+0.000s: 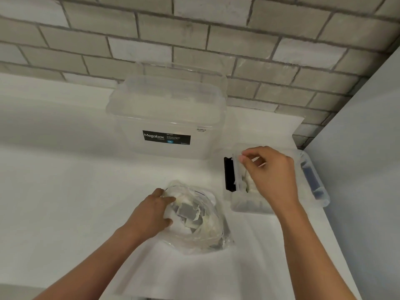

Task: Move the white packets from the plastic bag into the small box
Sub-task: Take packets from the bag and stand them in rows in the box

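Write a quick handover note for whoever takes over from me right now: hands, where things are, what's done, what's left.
Left hand: grips the rim of the plastic bag, holding its mouth open on the counter.
Right hand: over the small box, fingertips pinched together; whether a packet is between them is unclear.
Done: some white packets already lie in the small box.
Left: the remaining packets in the bag need to go across.

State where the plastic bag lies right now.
In the head view, the plastic bag lies low at centre on the counter, gripped by the left hand, left of the small box and nearer than the Megabox tub.
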The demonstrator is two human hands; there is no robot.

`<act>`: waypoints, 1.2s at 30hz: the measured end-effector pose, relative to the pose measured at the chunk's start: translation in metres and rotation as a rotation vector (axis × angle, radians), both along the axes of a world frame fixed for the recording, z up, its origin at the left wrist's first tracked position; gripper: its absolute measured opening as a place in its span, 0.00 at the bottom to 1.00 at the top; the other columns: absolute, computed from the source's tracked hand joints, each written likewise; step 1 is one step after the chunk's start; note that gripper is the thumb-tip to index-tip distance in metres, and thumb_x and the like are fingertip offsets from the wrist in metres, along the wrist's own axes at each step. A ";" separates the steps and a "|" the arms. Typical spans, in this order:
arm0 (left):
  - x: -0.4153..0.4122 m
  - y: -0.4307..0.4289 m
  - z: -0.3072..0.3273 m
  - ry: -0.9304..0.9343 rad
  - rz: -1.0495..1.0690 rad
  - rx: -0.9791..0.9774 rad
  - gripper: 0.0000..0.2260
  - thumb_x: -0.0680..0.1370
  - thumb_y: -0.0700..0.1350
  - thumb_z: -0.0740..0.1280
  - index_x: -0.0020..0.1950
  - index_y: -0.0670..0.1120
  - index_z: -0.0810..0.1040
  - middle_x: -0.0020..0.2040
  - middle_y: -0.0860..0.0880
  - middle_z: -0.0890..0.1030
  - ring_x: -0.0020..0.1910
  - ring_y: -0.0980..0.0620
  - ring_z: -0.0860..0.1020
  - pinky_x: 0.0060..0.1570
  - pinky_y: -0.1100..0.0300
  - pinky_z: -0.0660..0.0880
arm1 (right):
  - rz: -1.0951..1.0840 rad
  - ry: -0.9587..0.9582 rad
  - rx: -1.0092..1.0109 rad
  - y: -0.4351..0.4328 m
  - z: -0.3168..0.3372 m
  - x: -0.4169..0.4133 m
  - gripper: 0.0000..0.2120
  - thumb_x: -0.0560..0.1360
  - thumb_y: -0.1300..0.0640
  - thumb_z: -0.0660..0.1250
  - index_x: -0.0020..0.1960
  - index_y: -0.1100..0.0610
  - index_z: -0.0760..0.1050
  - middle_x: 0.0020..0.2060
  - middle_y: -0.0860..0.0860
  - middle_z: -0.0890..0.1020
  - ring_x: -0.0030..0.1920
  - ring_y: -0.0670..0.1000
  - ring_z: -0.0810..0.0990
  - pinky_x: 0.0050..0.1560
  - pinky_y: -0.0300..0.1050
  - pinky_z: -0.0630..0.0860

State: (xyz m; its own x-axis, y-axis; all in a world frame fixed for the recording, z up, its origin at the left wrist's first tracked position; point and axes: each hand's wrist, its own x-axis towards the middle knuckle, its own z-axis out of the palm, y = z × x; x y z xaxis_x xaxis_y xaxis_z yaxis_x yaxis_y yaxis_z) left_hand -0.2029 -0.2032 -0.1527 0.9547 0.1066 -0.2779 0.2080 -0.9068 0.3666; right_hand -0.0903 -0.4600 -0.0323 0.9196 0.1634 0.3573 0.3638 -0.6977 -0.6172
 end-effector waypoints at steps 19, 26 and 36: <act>-0.009 0.020 -0.013 -0.218 -0.158 -0.048 0.29 0.74 0.54 0.73 0.74 0.57 0.69 0.77 0.49 0.56 0.70 0.47 0.66 0.56 0.54 0.78 | 0.200 0.220 -0.703 0.096 -0.100 -0.084 0.10 0.80 0.53 0.62 0.54 0.53 0.82 0.53 0.49 0.81 0.55 0.55 0.79 0.42 0.48 0.75; -0.011 0.024 0.001 -0.567 -0.343 0.025 0.28 0.69 0.54 0.78 0.67 0.54 0.76 0.74 0.46 0.66 0.68 0.45 0.65 0.50 0.54 0.80 | 0.202 0.255 -0.708 0.101 -0.060 -0.094 0.06 0.77 0.51 0.61 0.47 0.50 0.76 0.41 0.48 0.81 0.43 0.57 0.80 0.36 0.45 0.70; -0.008 0.024 0.024 -0.230 -0.143 -0.768 0.04 0.76 0.47 0.74 0.50 0.53 0.86 0.41 0.55 0.85 0.37 0.55 0.82 0.42 0.59 0.80 | 0.194 0.302 -0.487 0.090 -0.014 -0.095 0.15 0.74 0.40 0.69 0.58 0.44 0.80 0.52 0.39 0.83 0.50 0.42 0.81 0.47 0.46 0.79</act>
